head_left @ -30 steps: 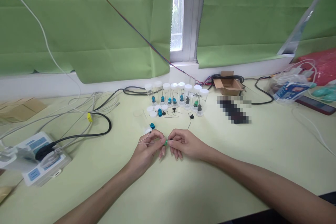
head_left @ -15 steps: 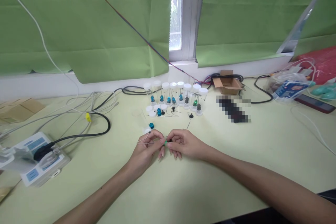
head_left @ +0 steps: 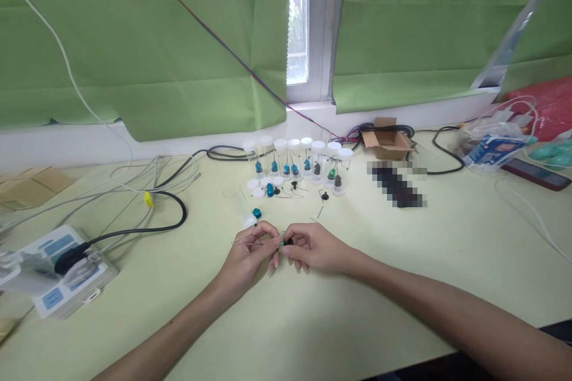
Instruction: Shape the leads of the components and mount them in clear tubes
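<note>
My left hand (head_left: 250,253) is closed in a pinch on a small green part (head_left: 282,243), mostly hidden by the fingertips. A thin bent wire (head_left: 245,239) sticks out to the left across that hand. My right hand (head_left: 317,245) meets it from the right, its fingers closed on a small black round piece (head_left: 289,242) that sits against the green part. Just beyond my left hand lie a loose blue part (head_left: 257,213) and a white cap (head_left: 249,222). A short metal rod (head_left: 319,213) and a black part (head_left: 325,196) lie beyond my right hand.
Several clear tubes with white caps (head_left: 294,143) stand in a row at the back, holding blue, green and dark parts. A power strip (head_left: 74,274) and cables (head_left: 174,196) are on the left. At the back right are an open cardboard box (head_left: 388,146) and a phone (head_left: 543,175).
My right fingers have shifted slightly around the black piece, and a little more of it shows. My left hand keeps its pinch. The view has moved very slightly.
</note>
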Tool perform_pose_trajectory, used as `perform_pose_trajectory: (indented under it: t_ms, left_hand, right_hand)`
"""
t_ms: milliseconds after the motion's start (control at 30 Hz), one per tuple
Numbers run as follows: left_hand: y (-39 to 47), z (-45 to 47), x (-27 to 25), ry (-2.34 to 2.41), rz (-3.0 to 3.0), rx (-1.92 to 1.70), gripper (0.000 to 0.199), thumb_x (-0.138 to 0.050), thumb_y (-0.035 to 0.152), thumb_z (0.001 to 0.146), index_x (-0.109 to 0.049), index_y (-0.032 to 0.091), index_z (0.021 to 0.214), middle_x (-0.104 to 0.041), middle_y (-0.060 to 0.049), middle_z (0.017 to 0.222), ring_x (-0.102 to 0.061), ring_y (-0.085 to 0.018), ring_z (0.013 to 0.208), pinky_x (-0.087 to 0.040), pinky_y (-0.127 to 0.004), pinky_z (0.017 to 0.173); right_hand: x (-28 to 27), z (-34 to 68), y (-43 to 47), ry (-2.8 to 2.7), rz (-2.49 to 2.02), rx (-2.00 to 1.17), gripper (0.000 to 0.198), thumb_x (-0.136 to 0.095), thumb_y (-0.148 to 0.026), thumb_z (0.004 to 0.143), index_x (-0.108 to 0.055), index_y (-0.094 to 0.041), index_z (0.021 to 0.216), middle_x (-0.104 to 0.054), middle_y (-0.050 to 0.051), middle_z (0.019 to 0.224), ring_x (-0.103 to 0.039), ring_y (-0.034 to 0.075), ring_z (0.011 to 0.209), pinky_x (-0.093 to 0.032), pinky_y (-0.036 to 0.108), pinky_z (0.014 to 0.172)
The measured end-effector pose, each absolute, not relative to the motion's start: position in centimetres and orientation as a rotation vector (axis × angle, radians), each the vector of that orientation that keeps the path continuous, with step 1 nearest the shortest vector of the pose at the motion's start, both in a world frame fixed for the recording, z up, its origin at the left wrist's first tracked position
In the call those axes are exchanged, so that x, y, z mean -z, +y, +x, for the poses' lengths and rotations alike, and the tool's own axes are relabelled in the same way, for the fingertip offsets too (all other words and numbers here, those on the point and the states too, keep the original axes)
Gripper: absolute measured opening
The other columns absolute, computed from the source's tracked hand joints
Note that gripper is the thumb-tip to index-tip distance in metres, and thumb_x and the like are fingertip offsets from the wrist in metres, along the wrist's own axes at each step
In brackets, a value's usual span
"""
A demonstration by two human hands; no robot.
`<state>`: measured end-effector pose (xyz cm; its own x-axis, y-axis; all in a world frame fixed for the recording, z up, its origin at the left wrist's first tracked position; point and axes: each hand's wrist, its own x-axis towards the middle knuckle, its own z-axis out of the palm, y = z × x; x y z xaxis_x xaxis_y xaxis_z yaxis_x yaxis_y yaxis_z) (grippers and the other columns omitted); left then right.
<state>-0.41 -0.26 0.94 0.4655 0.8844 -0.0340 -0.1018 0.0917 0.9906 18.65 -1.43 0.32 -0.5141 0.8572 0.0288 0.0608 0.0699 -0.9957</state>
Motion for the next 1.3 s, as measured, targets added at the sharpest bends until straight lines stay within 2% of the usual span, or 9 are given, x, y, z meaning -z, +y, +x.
perform_pose_trajectory:
  t_ms: [333, 700, 1000, 1300]
  left_hand:
    - [-0.22, -0.55, -0.86, 0.803, 1.273, -0.866, 0.016, -0.07, 0.029, 0.086, -0.06, 0.017, 0.08, -0.059, 0.001, 0.059, -0.053, -0.011, 0.05, -0.042, -0.023, 0.05]
    - [-0.12, -0.57, -0.92, 0.806, 1.222, -0.892, 0.017, -0.072, 0.029, 0.085, -0.06, 0.017, 0.078, -0.057, 0.002, 0.061, -0.054, -0.011, 0.053, -0.043, -0.022, 0.049]
    - [-0.24, -0.42, -1.2, 0.813, 1.209, -0.912, 0.019, -0.074, 0.029, 0.083, -0.061, 0.016, 0.077, -0.055, 0.002, 0.059, -0.054, -0.011, 0.053, -0.043, -0.022, 0.047]
    - [-0.02, -0.35, -1.06, 0.802, 1.172, -0.915, 0.017, -0.073, 0.028, 0.084, -0.061, 0.016, 0.077, -0.056, 0.002, 0.061, -0.053, -0.01, 0.053, -0.043, -0.021, 0.048]
  right_hand:
    - [-0.07, 18.63, -1.37, -1.648, -0.91, -1.536, 0.013, -0.062, -0.029, 0.088, -0.063, -0.017, 0.092, -0.059, -0.003, 0.062, -0.057, 0.011, 0.053, -0.048, 0.022, 0.049]
    - [0.07, 18.6, -1.21, -1.617, -0.88, -1.53, 0.023, -0.058, -0.042, 0.092, -0.055, -0.019, 0.088, -0.061, -0.003, 0.062, -0.058, 0.011, 0.048, -0.046, 0.021, 0.043]
    - [0.32, 18.46, -0.97, -1.605, -0.907, -1.535, 0.035, -0.055, -0.051, 0.092, -0.058, -0.017, 0.083, -0.061, -0.001, 0.063, -0.058, 0.011, 0.049, -0.046, 0.021, 0.044]
    - [0.29, 18.57, -0.95, -1.608, -0.89, -1.514, 0.026, -0.062, -0.043, 0.089, -0.063, -0.017, 0.087, -0.06, -0.002, 0.062, -0.058, 0.011, 0.051, -0.048, 0.023, 0.048]
